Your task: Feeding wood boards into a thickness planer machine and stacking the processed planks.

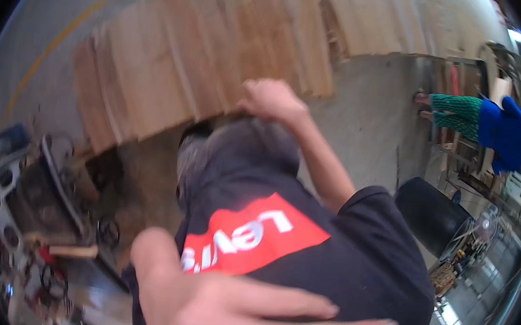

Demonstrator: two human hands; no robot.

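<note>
My left hand [239,314] fills the bottom of the view, blurred and very close to the camera. Its fingers are spread and point right, the thumb sticks up, and it holds nothing. It lies over or just in front of the back of a co-worker in a black T-shirt with a red patch [253,237], who bends forward away from me. That person's hand [273,98] rests on a row of leaning wooden planks [188,61]. My right hand is out of view.
A metal machine with cables and parts [24,202] stands at the left. A black barrel [431,216] sits on the concrete floor [371,123] at the right. Further right, another person in green patterned trousers and a blue top [496,125] is near wooden frames.
</note>
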